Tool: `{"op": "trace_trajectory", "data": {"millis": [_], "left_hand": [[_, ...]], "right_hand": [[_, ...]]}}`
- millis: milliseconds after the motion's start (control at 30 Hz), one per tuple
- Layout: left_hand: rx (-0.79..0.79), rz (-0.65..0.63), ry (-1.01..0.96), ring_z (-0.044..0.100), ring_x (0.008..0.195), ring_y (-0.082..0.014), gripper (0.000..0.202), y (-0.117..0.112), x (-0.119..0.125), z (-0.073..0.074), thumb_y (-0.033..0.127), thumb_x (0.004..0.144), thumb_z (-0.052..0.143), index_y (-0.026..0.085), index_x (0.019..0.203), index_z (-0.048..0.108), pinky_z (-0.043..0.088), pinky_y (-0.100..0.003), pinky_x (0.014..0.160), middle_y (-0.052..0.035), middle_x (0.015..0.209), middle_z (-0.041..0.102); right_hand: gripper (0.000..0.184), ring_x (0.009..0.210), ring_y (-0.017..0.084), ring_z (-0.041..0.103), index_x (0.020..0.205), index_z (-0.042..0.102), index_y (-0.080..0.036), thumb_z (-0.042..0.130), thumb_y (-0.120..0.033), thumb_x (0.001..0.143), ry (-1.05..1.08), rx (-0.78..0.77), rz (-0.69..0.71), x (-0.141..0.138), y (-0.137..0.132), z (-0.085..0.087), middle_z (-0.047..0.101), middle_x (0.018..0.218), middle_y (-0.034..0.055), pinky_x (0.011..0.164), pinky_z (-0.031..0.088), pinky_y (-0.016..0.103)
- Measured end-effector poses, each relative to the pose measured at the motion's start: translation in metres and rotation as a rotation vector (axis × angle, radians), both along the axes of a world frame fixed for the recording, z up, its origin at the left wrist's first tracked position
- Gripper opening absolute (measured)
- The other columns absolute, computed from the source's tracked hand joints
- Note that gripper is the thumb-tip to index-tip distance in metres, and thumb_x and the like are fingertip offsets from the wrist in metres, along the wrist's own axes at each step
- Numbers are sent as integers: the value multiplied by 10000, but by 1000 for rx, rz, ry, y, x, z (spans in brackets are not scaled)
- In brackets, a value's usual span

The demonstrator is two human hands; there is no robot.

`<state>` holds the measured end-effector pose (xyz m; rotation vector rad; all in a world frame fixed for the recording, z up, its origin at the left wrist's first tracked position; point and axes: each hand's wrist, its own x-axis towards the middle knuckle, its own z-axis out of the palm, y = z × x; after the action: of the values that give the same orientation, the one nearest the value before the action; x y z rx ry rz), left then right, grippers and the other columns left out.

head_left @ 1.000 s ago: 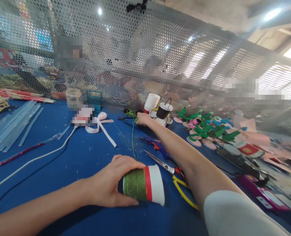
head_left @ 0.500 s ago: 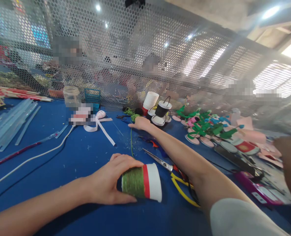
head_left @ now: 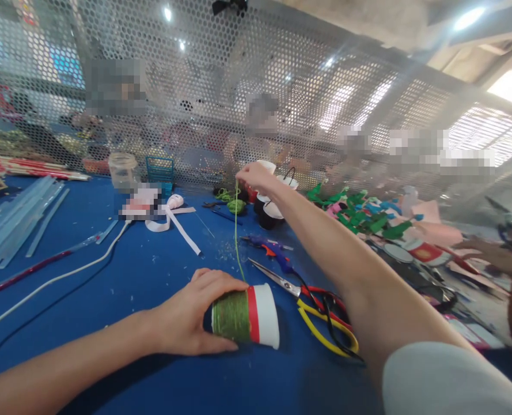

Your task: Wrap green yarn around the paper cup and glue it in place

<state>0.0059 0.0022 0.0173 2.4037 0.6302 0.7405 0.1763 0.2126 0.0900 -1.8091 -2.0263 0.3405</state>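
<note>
My left hand is wrapped around a paper cup that lies on its side on the blue table. The cup is white with a red band, and green string covers its narrow end. My right hand is raised above the far side of the table, pinching the green string. The string runs taut from that hand down to the cup. A small ball of the same green string lies beneath my right hand.
Scissors with red and yellow handles and a blue glue gun lie right of the cup. Stacked cups, green bows, a white ribbon, a white cable and clear glue sticks are spread around. A perforated metal screen closes the far edge; another person's hand is at right.
My right hand has lifted off the table near the string ball, pulling the green string up taut. My left hand and the cup have stayed put.
</note>
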Motion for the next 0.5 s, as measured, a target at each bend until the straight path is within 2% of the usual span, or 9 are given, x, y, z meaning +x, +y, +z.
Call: {"op": "trace_trajectory", "data": {"millis": [67,133,200,300,400,500], "left_hand": [[-3,-3,9,490,989,-215,605,0,0,0,322,667,685,217,1162,353,349,-363,860,-63,1074,522],[-1,-6,15,483,1000,-216,608,0,0,0,324,670,686,216,1165,350,346,-363,867,-66,1082,516],[8,-12,15,475,1013,-217,613,0,-1,0,327,671,686,215,1168,345,342,-365,877,-68,1088,512],[24,-19,9,476,1014,-212,613,0,-1,-1,313,675,682,217,1171,336,341,-360,881,-63,1084,515],[41,-21,-1,482,1011,-210,608,-1,-1,0,307,677,679,221,1170,333,342,-357,880,-60,1088,521],[46,-25,7,490,1004,-209,592,-1,0,0,315,686,670,224,1166,336,349,-351,871,-58,1082,528]], "right_hand": [[197,565,126,560,798,601,-84,451,-208,830,77,91,-15,4,4,20,592,644,40,454,427,214],[180,503,95,524,747,584,-96,435,-171,817,138,158,-18,4,4,37,555,576,23,410,382,175],[152,488,57,497,737,556,-104,428,-145,807,242,213,12,2,3,52,555,611,14,419,370,147],[167,512,3,478,734,515,-96,378,-129,823,418,283,132,-9,-2,71,570,722,10,486,377,125],[181,582,7,505,768,511,-85,349,-133,834,366,345,237,-25,-7,76,571,771,10,545,397,136],[130,621,58,531,772,551,-89,434,-139,797,228,354,289,-41,-16,63,583,720,13,565,429,168]]}}
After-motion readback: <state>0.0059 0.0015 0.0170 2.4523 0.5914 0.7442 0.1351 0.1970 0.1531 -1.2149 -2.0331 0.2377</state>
